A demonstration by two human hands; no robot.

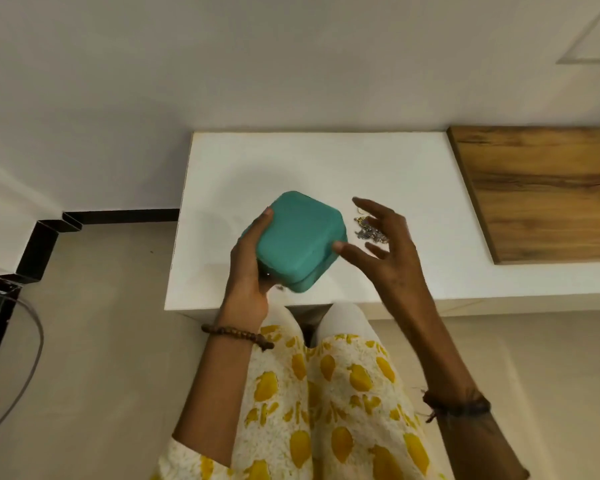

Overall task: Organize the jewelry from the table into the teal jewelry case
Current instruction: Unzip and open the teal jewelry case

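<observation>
1. The person is gripping the closed teal jewelry case [293, 241] in the left hand [248, 263], fingers curling round its left side, lifted and tilting above the desk [291, 161].
2. The right hand [383, 242] is hovering spread and empty, its thumb touching the case's right edge.
3. The jewelry [369, 230] is lying in a small heap on the desk, just beside the case, partly under the right fingers.
4. Judging by this, opening is the step in hand; next the lid needs freeing, and then the pieces need pinching up.
</observation>
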